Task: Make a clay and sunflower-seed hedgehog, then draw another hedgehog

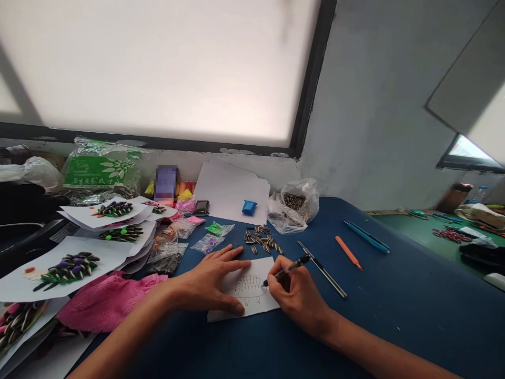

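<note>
A small sheet of white paper [252, 307] lies on the blue table, bearing a line drawing of an animal with a scaly back and short legs. Across the paper's left side my left hand [211, 281] is spread flat, fingers apart, pressing on it. My right hand [300, 289] grips a black pen [290, 269], its tip down at the right end of the drawing. Just beyond the paper is a loose pile of striped sunflower seeds [262, 239]. To the right of my right hand lies a craft knife [323, 271].
An orange marker [348, 252] and a blue pen [366, 237] lie farther right. Behind the seeds are a plastic bag of seeds [294, 202], a blue packet [249, 207] and white sheets [224, 189]. Seed-decorated papers [79, 245] and a pink cloth [106, 305] crowd the left.
</note>
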Demonstrator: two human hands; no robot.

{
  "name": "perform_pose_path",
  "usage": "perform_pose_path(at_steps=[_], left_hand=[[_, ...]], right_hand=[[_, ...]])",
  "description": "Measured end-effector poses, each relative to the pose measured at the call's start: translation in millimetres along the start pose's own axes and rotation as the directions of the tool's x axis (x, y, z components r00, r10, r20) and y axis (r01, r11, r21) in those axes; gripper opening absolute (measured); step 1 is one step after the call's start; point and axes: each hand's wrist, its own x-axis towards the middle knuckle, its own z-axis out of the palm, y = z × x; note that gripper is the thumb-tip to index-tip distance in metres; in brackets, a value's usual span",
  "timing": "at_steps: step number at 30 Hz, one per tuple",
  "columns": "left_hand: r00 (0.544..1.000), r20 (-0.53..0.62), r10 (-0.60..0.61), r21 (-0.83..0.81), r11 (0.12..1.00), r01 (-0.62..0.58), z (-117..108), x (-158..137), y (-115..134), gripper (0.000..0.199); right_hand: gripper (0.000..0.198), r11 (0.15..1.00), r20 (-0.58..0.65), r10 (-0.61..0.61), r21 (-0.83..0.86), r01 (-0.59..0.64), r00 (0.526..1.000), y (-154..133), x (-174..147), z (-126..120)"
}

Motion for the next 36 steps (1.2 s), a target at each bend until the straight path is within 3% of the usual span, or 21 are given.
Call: perform_pose_path(at_steps=[36], left_hand=[[1.000,-0.016,0.022,-0.022,1.000,-0.022,0.8,0.2,-2.0,0.093]], right_hand=[[0.013,0.999,-0.043,0.036,-0.024,-0.037,0.998,-3.3,0.7,-3.8]])
